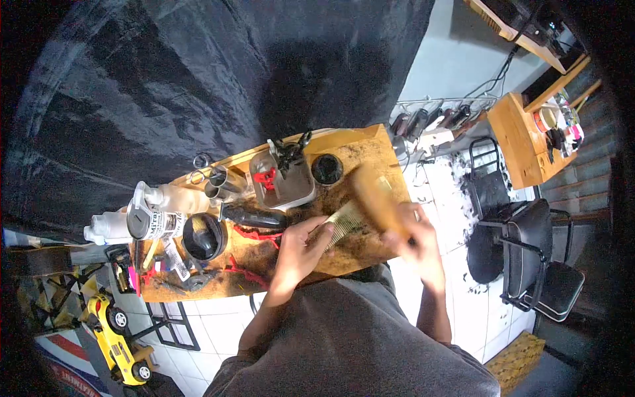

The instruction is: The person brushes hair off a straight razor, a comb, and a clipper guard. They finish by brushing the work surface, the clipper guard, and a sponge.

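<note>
My left hand (302,253) is closed on one end of a pale, flat, fine-toothed comb (345,223), which it holds over the wooden table. In my right hand (421,248) is a tan wooden brush (376,198), blurred by motion, whose far end lies over the comb's right part. Whether brush and comb touch cannot be made out. Dark hair clippings lie on the table (380,147) around both hands. Left of my left hand are a black clipper-like tool (254,217) and red clips (250,235).
A grey bin (286,187) holding clips and a round black container (327,170) stand behind my hands. Bottles (173,198) and a black bowl (203,237) are at the table's left. A black chair (529,248) stands on the white tiled floor at right.
</note>
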{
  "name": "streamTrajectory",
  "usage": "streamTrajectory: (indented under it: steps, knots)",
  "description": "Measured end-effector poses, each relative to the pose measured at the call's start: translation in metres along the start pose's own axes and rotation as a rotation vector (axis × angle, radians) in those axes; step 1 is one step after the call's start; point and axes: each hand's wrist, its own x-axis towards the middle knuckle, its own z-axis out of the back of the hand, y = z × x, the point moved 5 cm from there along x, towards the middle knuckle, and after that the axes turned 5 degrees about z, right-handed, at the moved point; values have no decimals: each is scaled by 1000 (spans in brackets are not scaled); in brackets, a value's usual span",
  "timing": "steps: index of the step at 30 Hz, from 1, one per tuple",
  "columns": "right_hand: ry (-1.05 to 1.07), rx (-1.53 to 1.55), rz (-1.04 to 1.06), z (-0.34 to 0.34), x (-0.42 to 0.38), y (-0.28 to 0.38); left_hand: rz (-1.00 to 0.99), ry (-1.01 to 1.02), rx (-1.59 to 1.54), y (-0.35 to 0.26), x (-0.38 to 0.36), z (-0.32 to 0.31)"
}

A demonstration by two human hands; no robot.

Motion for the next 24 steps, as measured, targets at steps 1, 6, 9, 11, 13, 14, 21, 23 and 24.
streamTrajectory:
  steps: [1, 6, 9, 11, 13, 14, 21, 23, 24]
  knots:
    - [56, 46, 10, -9, -5, 10, -31, -12, -7, 0, -3, 1]
    - [51, -35, -49, -22, -12, 2, 33, -51, -77, -26, -18, 7]
    - [-177, -139, -289, 2, -7, -26, 27, -60, 22, -19, -27, 18]
    - [-278, -165, -415, 12, -5, -24, 120, -66, -36, -23, -36, 19]
    - [-285, -123, -467, 17, -5, -18, 128, -90, -18, -20, -38, 22]
    - [-284, -123, -466, 16, -7, -18, 135, -110, 0, -18, -39, 23]
    - [223, -58, -147, -36, -5, 39, 176, -125, -16, -11, -46, 23]
    - [97, -24, -207, -39, -11, 4, 127, -140, -23, -15, -50, 23]
    - [-26, 7, -271, -33, -14, -13, 82, -152, -33, -16, -53, 23]
